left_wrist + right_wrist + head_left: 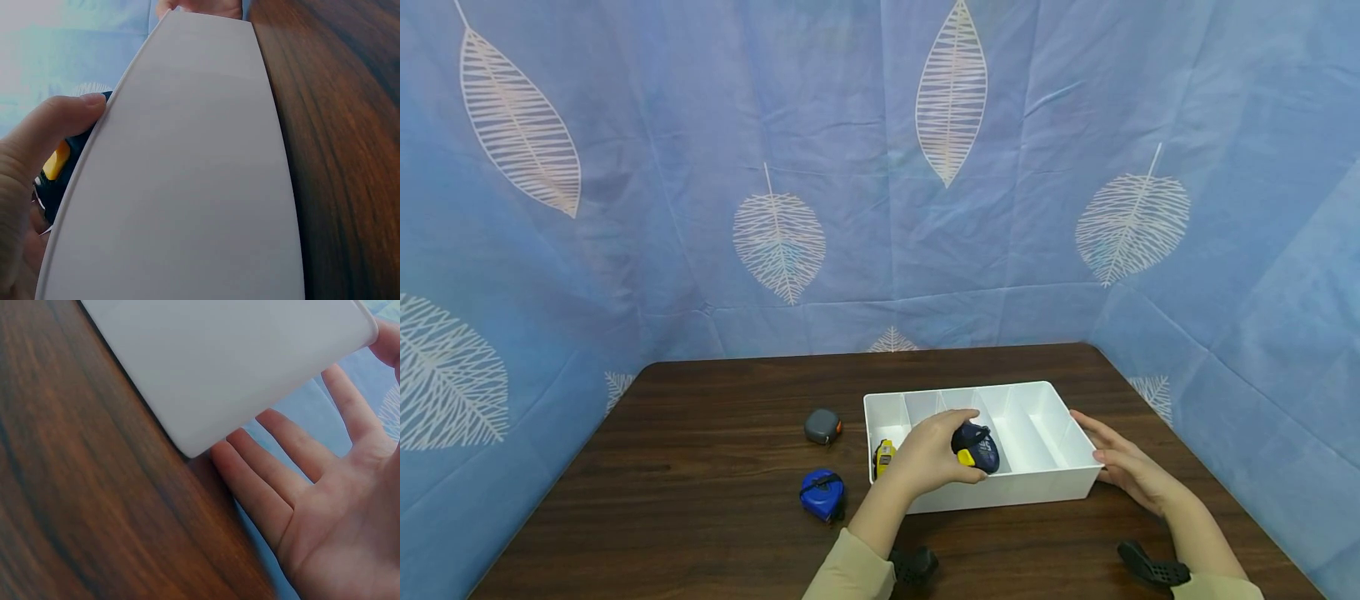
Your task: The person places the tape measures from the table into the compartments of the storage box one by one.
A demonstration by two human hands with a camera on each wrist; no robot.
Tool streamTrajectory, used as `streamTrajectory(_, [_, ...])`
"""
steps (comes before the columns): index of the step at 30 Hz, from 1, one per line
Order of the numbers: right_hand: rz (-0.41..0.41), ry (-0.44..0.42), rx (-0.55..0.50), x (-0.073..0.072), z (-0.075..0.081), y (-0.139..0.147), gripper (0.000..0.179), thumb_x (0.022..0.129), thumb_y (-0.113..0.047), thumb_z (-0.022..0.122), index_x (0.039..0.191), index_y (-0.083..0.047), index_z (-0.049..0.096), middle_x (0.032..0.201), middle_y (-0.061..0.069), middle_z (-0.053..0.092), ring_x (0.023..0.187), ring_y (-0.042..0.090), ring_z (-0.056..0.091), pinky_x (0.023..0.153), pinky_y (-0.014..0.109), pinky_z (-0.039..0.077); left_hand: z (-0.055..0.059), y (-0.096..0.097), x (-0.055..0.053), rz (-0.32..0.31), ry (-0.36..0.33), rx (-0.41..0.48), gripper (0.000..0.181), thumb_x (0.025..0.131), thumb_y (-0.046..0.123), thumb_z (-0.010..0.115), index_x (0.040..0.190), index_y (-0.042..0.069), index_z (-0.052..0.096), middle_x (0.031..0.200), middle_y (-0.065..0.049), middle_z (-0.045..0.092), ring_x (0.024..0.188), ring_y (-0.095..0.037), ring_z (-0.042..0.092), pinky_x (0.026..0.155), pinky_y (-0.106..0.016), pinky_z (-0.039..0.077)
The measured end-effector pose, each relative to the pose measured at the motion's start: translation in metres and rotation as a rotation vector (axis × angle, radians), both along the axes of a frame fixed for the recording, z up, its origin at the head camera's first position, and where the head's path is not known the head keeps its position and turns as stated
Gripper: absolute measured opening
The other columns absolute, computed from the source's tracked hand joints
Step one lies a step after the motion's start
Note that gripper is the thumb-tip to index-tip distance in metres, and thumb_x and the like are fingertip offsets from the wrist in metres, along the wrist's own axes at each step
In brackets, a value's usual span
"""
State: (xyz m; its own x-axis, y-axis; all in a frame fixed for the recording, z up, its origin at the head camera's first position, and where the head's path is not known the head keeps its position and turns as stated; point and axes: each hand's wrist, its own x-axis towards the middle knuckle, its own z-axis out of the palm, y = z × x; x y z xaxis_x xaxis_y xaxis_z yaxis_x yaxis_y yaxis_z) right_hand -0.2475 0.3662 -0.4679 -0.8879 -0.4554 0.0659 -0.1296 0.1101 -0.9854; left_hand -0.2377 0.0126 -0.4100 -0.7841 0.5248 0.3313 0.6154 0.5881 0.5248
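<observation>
My left hand [928,457] grips a dark navy tape measure [983,452] with a yellow button, thumb on the near side and fingers on the far side. It is at the middle compartments of a white divided box [1000,492]; whether it touches the bottom cannot be told. In the left wrist view, the box's front wall hides most of the tape measure [76,147]. Fingers spread and mostly straight, my right hand [1129,468] rests against the box's right end. A yellow and black tape measure [883,454] lies in the leftmost compartment, partly behind my left hand.
Left of the box, a grey tape measure [822,426] with an orange part lies on the dark wood table [700,475]. Nearer to me is a blue tape measure [822,495] with a black strap. Blue leaf-patterned cloth [850,250] hangs behind the table and at its sides.
</observation>
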Motion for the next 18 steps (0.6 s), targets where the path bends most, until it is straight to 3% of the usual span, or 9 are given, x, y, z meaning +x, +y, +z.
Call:
streamTrajectory(8, [0.008,0.009,-0.003,-0.0004,-0.0004,-0.0008,0.065,0.097,-0.016,0.041,0.154,-0.012,0.011,0.138,-0.022,0.030,0.116,0.011,0.052,0.088,0.044,0.043,-0.0021,0.0016,-0.0003,0.018,0.068,-0.075,0.073,0.070,0.045,0.084,0.133,0.019,0.058,0.130,0.008,0.057,0.115,-0.011,0.055,0.093,-0.026,0.044])
streamTrajectory(18, [0.016,0.017,0.000,-0.0009,-0.0014,0.0000,0.064,0.098,-0.015,0.040,0.155,-0.013,0.011,0.138,-0.027,0.032,0.118,0.005,0.050,0.089,0.045,0.042,-0.0049,0.0026,0.0004,-0.016,0.070,-0.154,0.072,0.078,0.053,0.073,0.139,0.021,0.050,0.134,0.007,0.053,0.118,-0.008,0.051,0.099,-0.033,0.039])
